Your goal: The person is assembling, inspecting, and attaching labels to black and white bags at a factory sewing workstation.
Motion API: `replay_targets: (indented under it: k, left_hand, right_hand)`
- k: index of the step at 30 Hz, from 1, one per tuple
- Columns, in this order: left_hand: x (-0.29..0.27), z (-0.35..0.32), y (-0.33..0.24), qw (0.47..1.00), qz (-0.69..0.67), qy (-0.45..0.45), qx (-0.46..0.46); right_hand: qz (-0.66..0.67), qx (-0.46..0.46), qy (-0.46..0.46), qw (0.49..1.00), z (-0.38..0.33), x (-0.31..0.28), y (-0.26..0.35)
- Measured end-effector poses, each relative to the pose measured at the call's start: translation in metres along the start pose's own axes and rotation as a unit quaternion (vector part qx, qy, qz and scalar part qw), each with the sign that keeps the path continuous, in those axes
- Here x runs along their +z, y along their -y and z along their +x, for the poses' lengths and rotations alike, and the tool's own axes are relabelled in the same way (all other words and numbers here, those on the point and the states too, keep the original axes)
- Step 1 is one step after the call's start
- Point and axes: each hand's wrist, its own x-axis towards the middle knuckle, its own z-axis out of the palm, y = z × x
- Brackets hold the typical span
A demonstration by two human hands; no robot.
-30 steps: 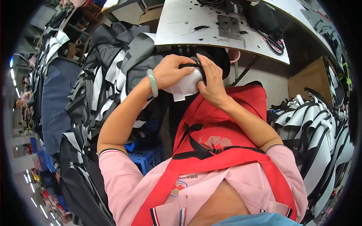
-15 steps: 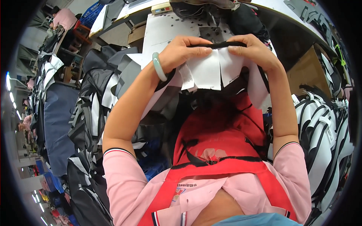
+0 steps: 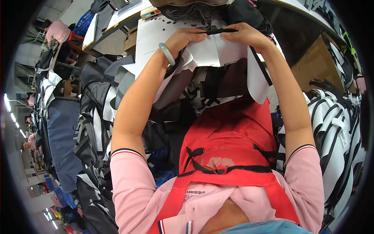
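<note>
Two bare hands, the left hand point(image 3: 185, 39) and the right hand point(image 3: 249, 37), pinched a thin black strip point(image 3: 219, 31) between thumbs and fingers. The strip ran along the top of a smooth, flat white cloth piece point(image 3: 206, 53), held up at the white table point(image 3: 146, 43). A crinkled pale tag point(image 3: 189, 60) hung by the left hand, and a long, round-ended white flap point(image 3: 257, 84) hung near the right forearm. One second earlier, the cloth was bunched up and the hands were closer together.
</note>
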Motion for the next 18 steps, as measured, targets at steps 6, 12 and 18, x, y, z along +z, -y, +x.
replay_targets:
  k: [6,12,18]
  left_hand:
    - [-0.004,0.012,0.002,1.000,0.008,0.003,0.006]
    - [-0.011,0.015,0.002,1.000,0.010,-0.005,-0.004]
    - [-0.010,0.024,-0.002,0.998,0.048,0.000,0.039]
  right_hand:
    - [-0.014,-0.004,-0.004,1.000,0.019,-0.005,-0.016]
    - [0.011,-0.011,-0.002,1.000,0.021,0.000,-0.010]
    - [-0.014,-0.013,-0.032,0.999,0.031,-0.008,-0.018]
